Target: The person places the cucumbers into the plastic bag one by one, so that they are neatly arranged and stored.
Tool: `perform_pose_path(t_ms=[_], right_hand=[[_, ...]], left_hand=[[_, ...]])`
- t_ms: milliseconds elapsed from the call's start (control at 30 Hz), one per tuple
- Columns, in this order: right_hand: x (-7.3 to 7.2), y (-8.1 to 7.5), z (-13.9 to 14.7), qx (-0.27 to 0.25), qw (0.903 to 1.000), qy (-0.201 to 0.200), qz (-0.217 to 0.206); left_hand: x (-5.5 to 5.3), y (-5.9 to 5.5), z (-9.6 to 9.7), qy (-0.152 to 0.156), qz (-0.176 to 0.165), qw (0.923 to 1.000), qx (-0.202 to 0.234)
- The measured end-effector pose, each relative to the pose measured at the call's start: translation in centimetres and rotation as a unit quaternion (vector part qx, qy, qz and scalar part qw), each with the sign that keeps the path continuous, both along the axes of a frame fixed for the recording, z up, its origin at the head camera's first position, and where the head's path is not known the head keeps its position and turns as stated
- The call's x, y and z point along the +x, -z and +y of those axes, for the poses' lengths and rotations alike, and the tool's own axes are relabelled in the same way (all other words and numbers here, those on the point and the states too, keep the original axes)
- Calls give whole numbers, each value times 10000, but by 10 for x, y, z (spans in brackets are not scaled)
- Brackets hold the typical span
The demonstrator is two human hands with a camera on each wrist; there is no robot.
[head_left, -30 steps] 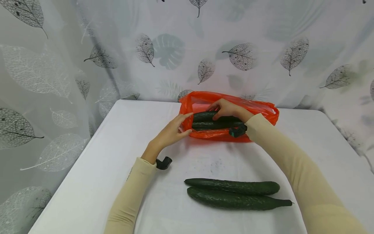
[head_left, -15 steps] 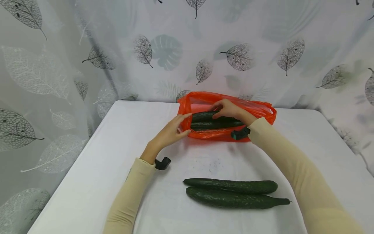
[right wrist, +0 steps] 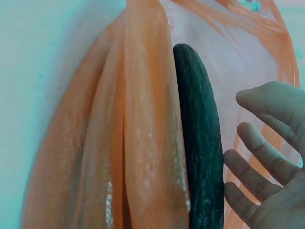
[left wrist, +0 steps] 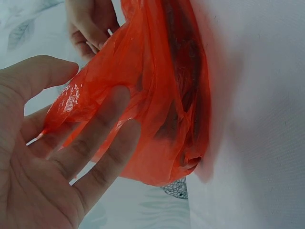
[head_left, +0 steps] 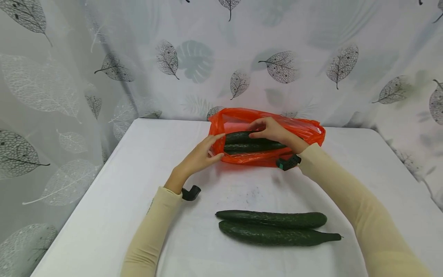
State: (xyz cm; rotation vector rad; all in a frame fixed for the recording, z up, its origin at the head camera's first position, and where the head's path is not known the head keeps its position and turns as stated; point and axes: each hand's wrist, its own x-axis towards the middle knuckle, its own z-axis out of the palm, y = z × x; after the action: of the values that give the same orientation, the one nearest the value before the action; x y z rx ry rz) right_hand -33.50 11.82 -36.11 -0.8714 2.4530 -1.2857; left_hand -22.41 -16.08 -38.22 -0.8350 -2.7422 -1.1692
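My left hand (head_left: 198, 156) reaches with fingers spread at the mouth of a crinkled, translucent red plastic bag (head_left: 252, 159), gripping nothing. My right hand (head_left: 271, 130), its fingers loosely extended, holds nothing just beside the long, dark-green cucumbers (head_left: 238, 148) inside. Nearer me, two loose dark-green cucumbers (head_left: 273, 234) lie together on the white table (head_left: 194, 238)

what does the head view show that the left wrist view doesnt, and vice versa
Only head: two cucumbers lying outside the red bag, plus both sleeves.
Only left wrist: the palm side of the left hand.
Both: the bag, the left hand, the right hand, the white table surface and the leaf-patterned backdrop.
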Motion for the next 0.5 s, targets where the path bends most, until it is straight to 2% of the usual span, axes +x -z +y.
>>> perform_pose_path(t_ms=[233, 500], right_hand=[[12, -1, -2, -104, 9997, -235, 22], [33, 1, -3, -629, 9956, -586, -362]], left_hand=[[0, 0, -1, -6, -45, 10000, 44], [-2, 1, -1, -5, -85, 10000, 1]])
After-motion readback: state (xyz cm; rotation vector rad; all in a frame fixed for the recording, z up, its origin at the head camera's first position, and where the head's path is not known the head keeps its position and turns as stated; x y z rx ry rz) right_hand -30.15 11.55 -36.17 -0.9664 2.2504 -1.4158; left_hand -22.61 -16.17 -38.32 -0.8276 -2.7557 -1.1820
